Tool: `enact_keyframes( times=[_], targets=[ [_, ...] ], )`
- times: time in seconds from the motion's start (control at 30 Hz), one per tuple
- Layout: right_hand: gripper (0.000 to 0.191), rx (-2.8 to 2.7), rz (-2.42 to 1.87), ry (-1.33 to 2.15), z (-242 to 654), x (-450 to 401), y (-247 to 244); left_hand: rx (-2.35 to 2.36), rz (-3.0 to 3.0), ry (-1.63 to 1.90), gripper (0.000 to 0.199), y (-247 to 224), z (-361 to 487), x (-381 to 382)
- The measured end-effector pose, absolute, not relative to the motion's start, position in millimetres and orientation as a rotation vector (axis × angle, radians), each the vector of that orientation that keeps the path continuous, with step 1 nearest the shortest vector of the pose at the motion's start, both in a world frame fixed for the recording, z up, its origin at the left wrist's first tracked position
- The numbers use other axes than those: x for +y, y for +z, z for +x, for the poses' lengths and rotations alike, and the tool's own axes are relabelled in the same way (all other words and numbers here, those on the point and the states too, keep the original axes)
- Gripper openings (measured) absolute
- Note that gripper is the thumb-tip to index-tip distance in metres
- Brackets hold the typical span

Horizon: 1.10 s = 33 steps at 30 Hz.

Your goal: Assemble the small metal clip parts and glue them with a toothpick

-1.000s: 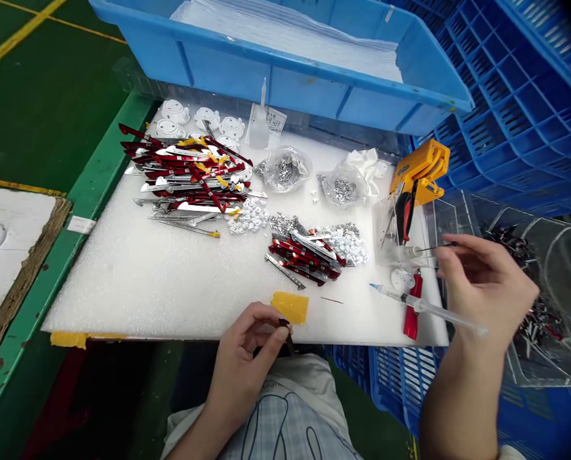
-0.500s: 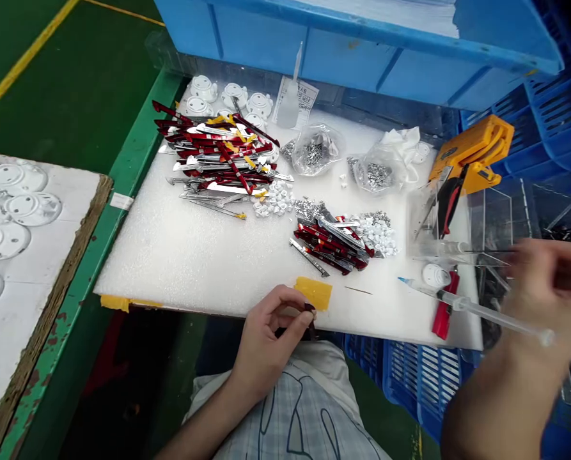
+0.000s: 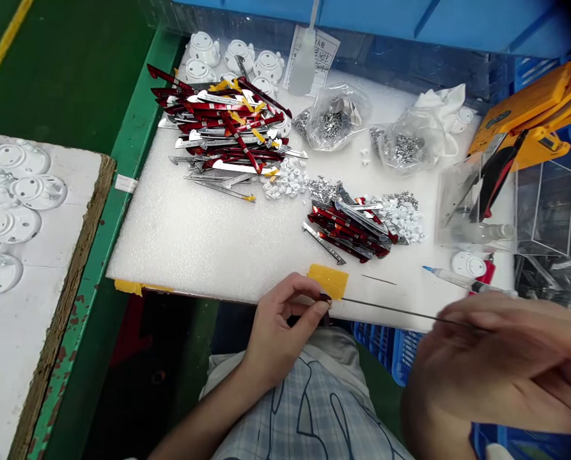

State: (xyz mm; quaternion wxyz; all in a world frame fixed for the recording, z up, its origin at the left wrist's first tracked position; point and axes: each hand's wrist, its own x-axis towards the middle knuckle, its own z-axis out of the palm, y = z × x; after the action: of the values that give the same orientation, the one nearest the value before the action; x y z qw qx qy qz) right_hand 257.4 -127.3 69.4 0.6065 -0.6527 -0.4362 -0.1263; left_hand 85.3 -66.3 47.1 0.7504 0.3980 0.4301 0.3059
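Note:
My left hand (image 3: 278, 335) is at the table's front edge, thumb and fingertips pinched on a small dark red piece (image 3: 325, 297); most of the piece is hidden. In my right hand (image 3: 500, 370), slightly blurred at the right, is a long thin dark rod (image 3: 391, 308). Its tip points left and ends just short of the dark red piece. Beside my left fingertips lies a patch of yellow tape (image 3: 328, 281). A thin brown stick (image 3: 379, 279) rests on the white foam mat (image 3: 199, 249) above the rod.
Behind the tape sits a small heap of red and silver strips (image 3: 347, 230), beside small white caps (image 3: 405, 220). A larger strip pile (image 3: 227, 134) is farther left. Bags of metal bits (image 3: 333, 121), a syringe (image 3: 451, 277), a clear box (image 3: 477, 198) and a blue crate (image 3: 477, 25) stand around.
My right hand has come left and down from the clear box area, bringing the thin rod close to my left hand. The left hand keeps its pinch; the view has shifted.

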Motion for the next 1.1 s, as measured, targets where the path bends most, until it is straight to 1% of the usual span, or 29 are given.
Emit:
enact_keyframes(
  times=[0.07,0.13,0.27,0.4,0.63,0.9,1.1],
  targets=[
    [0.043,-1.020,-1.421,-0.348,251,-117,68,0.953,0.863,0.654,0.007,48,85,-66],
    [0.038,-1.019,-1.470,-0.290,247,-112,66,0.962,0.858,0.640,0.007,49,85,-66],
    [0.038,-1.033,-1.500,-0.220,245,-114,64,0.974,0.859,0.632,0.008,49,86,-66],
    [0.033,-1.087,-1.455,-0.139,248,-116,62,0.965,0.862,0.637,0.007,49,86,-66],
    [0.037,-1.003,-1.471,-0.151,248,-116,60,0.960,0.871,0.650,0.008,48,85,-67],
    [0.033,-0.967,-1.516,-0.142,245,-120,61,0.983,0.859,0.634,0.009,50,85,-66],
    [0.034,-0.959,-1.518,-0.136,248,-124,60,0.979,0.861,0.651,0.008,48,85,-67]
  ],
)
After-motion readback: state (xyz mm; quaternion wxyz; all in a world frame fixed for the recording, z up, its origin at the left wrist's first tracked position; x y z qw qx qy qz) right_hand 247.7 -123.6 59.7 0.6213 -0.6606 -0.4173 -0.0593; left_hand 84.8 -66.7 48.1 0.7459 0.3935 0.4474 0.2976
